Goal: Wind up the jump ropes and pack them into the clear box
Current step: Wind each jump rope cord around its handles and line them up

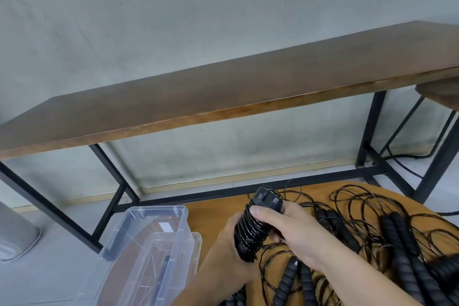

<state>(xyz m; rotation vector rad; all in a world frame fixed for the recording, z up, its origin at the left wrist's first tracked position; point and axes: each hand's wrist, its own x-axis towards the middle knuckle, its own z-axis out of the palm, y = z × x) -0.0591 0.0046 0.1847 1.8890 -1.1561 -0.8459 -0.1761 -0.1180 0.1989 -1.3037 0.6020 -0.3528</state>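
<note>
1. The wound jump rope is a pair of black ribbed handles laid side by side with thin black cord coiled tightly around them; it sits up off the surface, caught between both hands.
2. Left hand: its grip is closed around the lower end of the bundle from the left, palm underneath. Right hand: its grip is closed on the bundle from the right, thumb pressed across the coils near the top, fingers behind.
3. Handling, as I judge it: the handles look stiff and foam-like, light, with ridges that give good purchase. The cord looks thin, springy and glossy, so the coils will likely slip loose if pressure comes off; the best hold is across the wound middle, pinning the turns.
4. Right of and below the grip, the loose jump ropes lie tangled on a round wooden bench, cord loops overlapping, so lifting one may drag others.
5. Left of and below the grip stands the clear box, open; I cannot tell what lies inside.
</note>
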